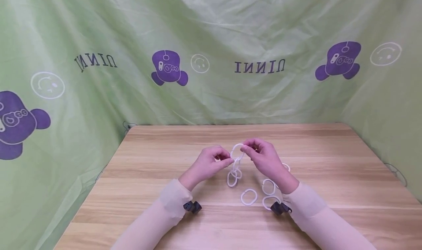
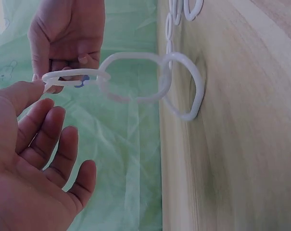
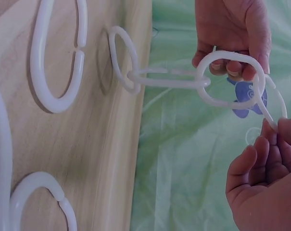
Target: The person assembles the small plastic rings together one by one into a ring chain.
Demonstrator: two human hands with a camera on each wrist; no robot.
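A short chain of white plastic links (image 1: 228, 178) hangs between the two hands, its lower links near or on the tabletop. My left hand (image 1: 211, 165) pinches a link (image 2: 70, 72) near the top of the chain between thumb and index finger, the other fingers loosely bent. Slightly higher and to the right, my right hand (image 1: 264, 159) pinches the uppermost link (image 3: 266, 114) with thumb and fingertips. Below that hangs another oval link (image 3: 232, 55), beside the left fingertips. Where exactly each fingertip meets its link is partly hidden.
Loose white links lie on the wooden table (image 1: 158, 206): one link (image 1: 241, 198) in front of the hands, others (image 1: 263, 187) by the right wrist, partly covered by the right arm. Small black devices (image 1: 192, 206) sit on both wrists. A green printed curtain (image 1: 211, 103) surrounds the table.
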